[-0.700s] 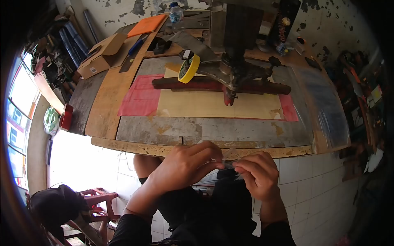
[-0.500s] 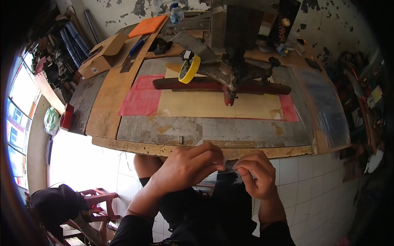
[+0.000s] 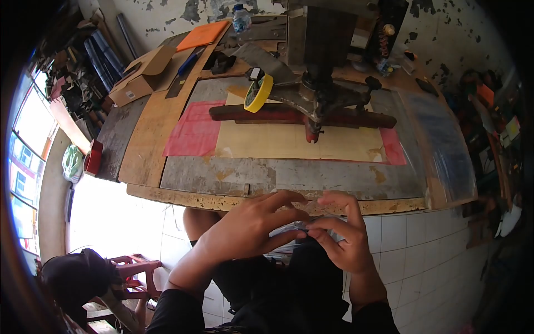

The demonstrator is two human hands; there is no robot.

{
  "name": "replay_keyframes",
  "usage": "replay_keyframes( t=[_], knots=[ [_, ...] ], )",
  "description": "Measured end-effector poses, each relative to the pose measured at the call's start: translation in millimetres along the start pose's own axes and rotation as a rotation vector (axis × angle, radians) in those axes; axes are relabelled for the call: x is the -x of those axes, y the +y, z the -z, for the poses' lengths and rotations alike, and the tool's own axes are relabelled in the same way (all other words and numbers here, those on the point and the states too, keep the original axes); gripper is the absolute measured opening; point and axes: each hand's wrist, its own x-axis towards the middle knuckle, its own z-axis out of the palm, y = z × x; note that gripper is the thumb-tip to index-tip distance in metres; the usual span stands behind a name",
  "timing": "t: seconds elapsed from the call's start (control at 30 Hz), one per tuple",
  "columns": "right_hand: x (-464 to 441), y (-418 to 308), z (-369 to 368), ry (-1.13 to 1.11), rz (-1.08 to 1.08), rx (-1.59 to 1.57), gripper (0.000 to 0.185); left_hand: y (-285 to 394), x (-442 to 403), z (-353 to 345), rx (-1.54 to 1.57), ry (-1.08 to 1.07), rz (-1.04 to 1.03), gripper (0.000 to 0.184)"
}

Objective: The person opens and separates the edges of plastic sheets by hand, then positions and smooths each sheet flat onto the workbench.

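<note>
Over my lap, just below the table's front edge, both hands are at a thin piece of clear plastic (image 3: pixel 288 227). My left hand (image 3: pixel 253 222) comes in from the left, its thumb and fingertips pinching the plastic. Facing it, my right hand (image 3: pixel 346 236) pinches the plastic between thumb and forefinger, with other fingers raised and curved. The plastic is see-through and partly covered by my fingers, so its full shape is unclear. Beyond my hands, a pale yellow sheet (image 3: pixel 300 143) lies over a pink-red sheet (image 3: pixel 192 129) on the worktable, beneath a dark red press bar (image 3: pixel 250 116).
A metal machine arm (image 3: pixel 312 94) stands over the table, with a yellow tape roll (image 3: pixel 265 94) hanging on it. At the left are a cardboard box (image 3: pixel 136 83) and an orange folder (image 3: pixel 203 34). Another person (image 3: pixel 75 278) is at lower left, beside a red stool (image 3: pixel 139 268).
My fingertips have come closer together on the plastic. The right hand has shifted slightly left, and its upper fingers have lifted and spread.
</note>
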Motion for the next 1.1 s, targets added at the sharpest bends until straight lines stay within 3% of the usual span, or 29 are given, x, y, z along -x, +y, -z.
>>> replay_keyframes(
  t=[0.07,0.2,0.27,0.4,0.7,0.77,0.97,1.1],
  knots=[
    [-1.8,-1.1,2.3,-0.03,0.003,0.003,0.011,-0.7,-1.3,3.3,-0.039,-0.121,0.06,0.02],
    [-1.5,6.5,2.8,-0.023,-0.091,-0.143,0.008,-4.1,-2.1,2.3,-0.009,-0.129,0.057,0.021],
    [-3.9,10.1,3.2,-0.048,-0.172,-0.33,0.008,-4.6,-1.0,-2.8,0.045,-0.06,0.032,0.019],
    [-3.2,14.9,6.3,-0.086,-0.17,-0.312,0.008,-7.1,-1.8,-6.1,0.114,0.001,0.008,0.015],
    [1.2,18.7,1.3,0.018,-0.266,-0.414,0.009,-3.5,-1.3,-6.3,0.158,0.01,0.169,0.012],
    [3.2,20.1,1.2,0.084,-0.31,-0.503,0.015,5.7,-3.3,-14.3,0.293,0.175,0.289,0.014],
    [2.7,20.9,-0.5,0.224,-0.351,-0.637,0.03,5.4,6.1,-23.1,0.143,0.15,0.35,0.015],
    [-2.8,19.8,10.1,0.08,-0.325,-0.535,0.028,2.6,5.9,-26.5,0.195,0.149,0.264,0.015]
  ],
)
